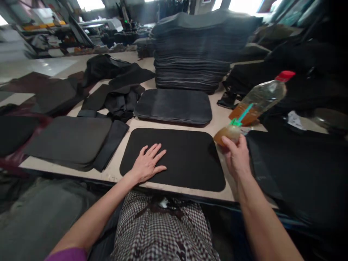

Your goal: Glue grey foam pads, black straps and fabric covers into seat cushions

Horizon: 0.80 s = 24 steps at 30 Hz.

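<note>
A black rounded panel (187, 159) lies flat near the table's front edge. My left hand (148, 164) rests on its left part with the fingers spread. Beyond its right edge, my right hand (237, 154) grips a small bottle (228, 135) of amber liquid, which has a green cap and a turquoise tip and is tilted. Just behind that is a larger clear bottle (263, 95) with a red cap, leaning, with amber liquid at its bottom. A low stack of dark rounded panels (174, 106) sits behind the black panel.
A tall stack of dark pieces (193, 54) rises at the back. More rounded panels (73, 139) lie at the left, with crumpled black fabric (119, 99) behind them. Dark sheets (299, 163) cover the right side. The table's front edge (174, 192) runs before my apron.
</note>
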Available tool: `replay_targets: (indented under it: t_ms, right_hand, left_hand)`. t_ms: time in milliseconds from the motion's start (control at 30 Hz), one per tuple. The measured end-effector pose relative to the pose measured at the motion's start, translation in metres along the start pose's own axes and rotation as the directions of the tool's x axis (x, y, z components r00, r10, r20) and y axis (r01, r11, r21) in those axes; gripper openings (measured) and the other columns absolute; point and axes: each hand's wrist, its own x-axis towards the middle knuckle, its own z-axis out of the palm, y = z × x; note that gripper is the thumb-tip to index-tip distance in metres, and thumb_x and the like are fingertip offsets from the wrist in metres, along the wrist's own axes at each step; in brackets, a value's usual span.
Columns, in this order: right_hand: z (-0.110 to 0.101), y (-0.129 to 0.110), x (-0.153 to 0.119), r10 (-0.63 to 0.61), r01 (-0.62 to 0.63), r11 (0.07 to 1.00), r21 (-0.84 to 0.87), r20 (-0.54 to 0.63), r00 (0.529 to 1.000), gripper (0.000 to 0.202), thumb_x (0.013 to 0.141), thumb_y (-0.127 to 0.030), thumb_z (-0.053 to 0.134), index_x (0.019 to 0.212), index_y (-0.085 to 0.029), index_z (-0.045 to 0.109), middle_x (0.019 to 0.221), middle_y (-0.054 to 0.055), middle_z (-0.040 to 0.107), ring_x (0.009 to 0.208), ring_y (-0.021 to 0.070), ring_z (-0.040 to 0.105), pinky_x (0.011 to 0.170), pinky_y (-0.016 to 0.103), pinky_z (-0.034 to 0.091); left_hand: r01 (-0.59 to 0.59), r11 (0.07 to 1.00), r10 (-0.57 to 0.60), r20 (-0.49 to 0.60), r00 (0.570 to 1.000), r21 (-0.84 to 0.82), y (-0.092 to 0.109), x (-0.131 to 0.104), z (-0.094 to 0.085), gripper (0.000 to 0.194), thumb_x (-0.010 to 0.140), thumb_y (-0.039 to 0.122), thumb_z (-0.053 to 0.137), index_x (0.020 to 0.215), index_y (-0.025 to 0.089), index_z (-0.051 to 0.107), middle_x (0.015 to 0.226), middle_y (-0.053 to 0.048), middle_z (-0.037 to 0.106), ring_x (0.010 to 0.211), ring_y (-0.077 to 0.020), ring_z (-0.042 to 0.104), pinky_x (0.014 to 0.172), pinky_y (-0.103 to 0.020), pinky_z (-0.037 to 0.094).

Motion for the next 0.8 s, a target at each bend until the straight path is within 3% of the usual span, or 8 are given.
replay_targets:
  t_ms: [33,100,200,300,400,500,600,800]
  right_hand:
    - [0.006,-0.014,-0.008,0.071,-0.084,0.981,0.174,0.080,0.994,0.057,0.091,-0.046,0.065,0.142,-0.030,0.046,0.140,0.013,0.058,0.120,0.0294,0.065,0.099,0.043,0.056]
    - [0.019,-0.043,-0.022,0.151,-0.236,0.931,0.277,0.296,0.943,0.065,0.085,-0.042,0.074,0.143,-0.034,0.047,0.135,0.006,0.063,0.120,0.0294,0.065,0.101,0.045,0.056]
    - [0.046,-0.078,-0.037,0.147,-0.206,0.976,0.072,0.478,0.866,0.071,0.073,-0.043,0.086,0.137,-0.031,0.057,0.128,0.005,0.067,0.117,0.0309,0.066,0.103,0.045,0.055]
    - [0.081,-0.097,-0.047,0.083,-0.104,0.995,0.010,0.532,0.843,0.068,0.068,-0.045,0.089,0.127,-0.026,0.063,0.121,0.006,0.070,0.109,0.0300,0.068,0.096,0.043,0.058]
    - [0.118,-0.104,-0.058,0.062,-0.133,0.988,0.079,0.582,0.811,0.065,0.072,-0.049,0.086,0.126,-0.026,0.060,0.118,0.006,0.070,0.105,0.0274,0.069,0.092,0.040,0.058]
    - [0.147,-0.106,-0.068,0.059,-0.092,0.996,0.021,0.628,0.776,0.060,0.080,-0.056,0.077,0.129,-0.028,0.058,0.120,0.005,0.069,0.107,0.0266,0.067,0.093,0.039,0.057]
    - [0.165,-0.110,-0.074,0.041,0.023,0.996,-0.088,0.664,0.747,0.056,0.085,-0.062,0.069,0.128,-0.029,0.058,0.116,0.004,0.069,0.104,0.0275,0.066,0.090,0.041,0.055]
    - [0.188,-0.124,-0.080,-0.039,0.159,0.982,-0.103,0.712,0.701,0.059,0.082,-0.062,0.072,0.129,-0.029,0.055,0.113,0.005,0.070,0.095,0.0268,0.068,0.084,0.041,0.057]
  left_hand:
    - [0.003,1.000,-0.003,0.002,1.000,-0.008,-0.001,0.000,0.000,0.071,0.101,0.070,0.031,0.160,0.030,0.034,0.170,-0.006,0.025,0.157,-0.0244,0.024,0.124,-0.051,0.021]
    - [0.012,1.000,-0.012,-0.002,1.000,-0.025,0.000,0.000,-0.001,0.072,0.100,0.071,0.029,0.160,0.030,0.034,0.170,-0.007,0.024,0.157,-0.0251,0.023,0.124,-0.052,0.020]
    - [0.013,0.998,-0.014,-0.027,1.000,-0.064,0.007,-0.004,-0.001,0.075,0.099,0.074,0.028,0.159,0.030,0.035,0.171,-0.008,0.021,0.157,-0.0259,0.022,0.124,-0.054,0.017]
    - [-0.007,0.993,0.004,-0.031,1.000,-0.122,0.017,-0.010,0.000,0.079,0.097,0.076,0.028,0.157,0.026,0.039,0.163,-0.011,0.040,0.154,-0.0264,0.029,0.125,-0.052,0.017]
    - [-0.002,0.986,0.001,-0.007,1.000,-0.169,0.023,-0.016,0.003,0.083,0.095,0.079,0.029,0.156,0.023,0.041,0.147,-0.013,0.059,0.145,-0.0291,0.044,0.123,-0.052,0.021]
    - [0.041,0.968,-0.029,0.051,0.998,-0.246,0.026,-0.021,0.005,0.085,0.094,0.081,0.025,0.158,0.026,0.037,0.151,-0.013,0.054,0.141,-0.0314,0.048,0.118,-0.052,0.031]
    - [0.066,0.951,-0.040,0.092,0.995,-0.301,0.026,-0.024,0.005,0.085,0.094,0.081,0.021,0.156,0.026,0.040,0.159,-0.011,0.045,0.146,-0.0319,0.042,0.118,-0.049,0.035]
    - [0.062,0.962,-0.072,-0.030,0.997,-0.267,0.026,-0.034,0.008,0.087,0.096,0.077,0.030,0.157,0.016,0.037,0.163,-0.014,0.038,0.151,-0.0325,0.033,0.124,-0.046,0.028]
